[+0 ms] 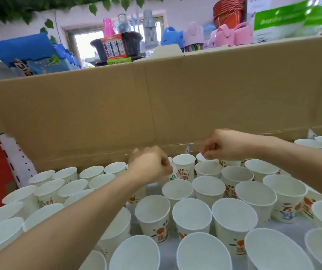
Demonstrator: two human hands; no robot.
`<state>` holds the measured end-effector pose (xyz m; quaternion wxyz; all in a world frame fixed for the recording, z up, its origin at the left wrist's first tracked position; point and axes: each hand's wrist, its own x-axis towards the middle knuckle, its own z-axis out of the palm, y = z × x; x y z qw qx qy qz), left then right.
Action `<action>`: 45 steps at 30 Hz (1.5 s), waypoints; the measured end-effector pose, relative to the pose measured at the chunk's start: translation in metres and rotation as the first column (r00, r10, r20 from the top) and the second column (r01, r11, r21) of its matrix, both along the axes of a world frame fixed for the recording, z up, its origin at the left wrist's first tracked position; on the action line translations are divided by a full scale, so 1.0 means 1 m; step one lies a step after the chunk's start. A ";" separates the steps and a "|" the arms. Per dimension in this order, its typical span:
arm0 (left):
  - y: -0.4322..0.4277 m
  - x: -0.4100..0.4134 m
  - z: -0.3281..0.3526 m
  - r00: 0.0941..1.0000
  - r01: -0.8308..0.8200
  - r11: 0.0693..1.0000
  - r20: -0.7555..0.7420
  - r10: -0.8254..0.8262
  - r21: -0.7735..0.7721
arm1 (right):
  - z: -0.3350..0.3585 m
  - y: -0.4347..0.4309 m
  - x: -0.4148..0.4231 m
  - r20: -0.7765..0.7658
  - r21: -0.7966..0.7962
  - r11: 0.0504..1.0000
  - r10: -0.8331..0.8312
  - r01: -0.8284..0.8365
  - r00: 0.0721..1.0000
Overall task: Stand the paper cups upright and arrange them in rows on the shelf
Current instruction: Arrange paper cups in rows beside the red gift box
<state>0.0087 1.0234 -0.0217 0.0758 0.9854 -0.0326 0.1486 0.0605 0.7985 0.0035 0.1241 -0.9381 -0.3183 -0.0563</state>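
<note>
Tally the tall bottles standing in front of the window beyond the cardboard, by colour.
Pink bottle: 1
Clear bottle: 1
Grey bottle: 1
Total: 3

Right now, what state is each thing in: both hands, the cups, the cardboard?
Left hand: fingers curled against the green-print cup; grip hidden.
Right hand: pinching the rim of the back cup.
Cups: upright, mouths up, in rough rows.
Cardboard: standing on edge behind the cups.
</note>
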 end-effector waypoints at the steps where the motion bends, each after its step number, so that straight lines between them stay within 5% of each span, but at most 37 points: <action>1: 0.001 -0.005 0.000 0.998 0.029 0.997 0.053 -0.034 0.078 | 0.000 -0.004 -0.001 -0.011 0.001 1.000 -0.007 0.007 1.000; 6: 0.004 -0.013 -0.001 0.987 0.156 0.946 -0.021 -0.156 0.283 | 0.002 -0.018 -0.010 -0.044 -0.004 0.997 -0.071 0.071 0.996; 15: 0.014 -0.016 0.004 0.940 0.290 0.956 -0.196 -0.278 0.035 | 0.013 -0.056 -0.017 -0.137 0.020 0.969 -0.241 0.246 0.961; 21: 0.009 -0.034 -0.002 0.858 0.384 0.919 -0.333 -0.390 -0.089 | 0.000 -0.057 -0.023 -0.201 -0.187 0.950 -0.287 0.251 0.936; 29: 0.009 -0.043 -0.003 0.871 0.363 0.926 -0.313 -0.378 -0.107 | 0.000 -0.062 -0.037 -0.163 -0.098 0.969 -0.242 0.229 0.956; 36: -0.003 -0.049 -0.005 0.857 0.420 0.898 -0.266 -0.441 -0.133 | 0.045 -0.107 -0.066 -0.141 0.239 0.929 -0.256 0.284 0.956; 41: -0.020 -0.057 -0.011 0.814 0.467 0.869 -0.305 -0.494 -0.162 | 0.029 -0.107 -0.091 -0.261 0.060 0.969 -0.216 0.239 0.941; 45: -0.021 -0.062 -0.007 0.835 0.435 0.880 -0.281 -0.474 -0.192 | 0.016 -0.078 -0.100 -0.207 0.041 0.992 -0.111 0.122 0.972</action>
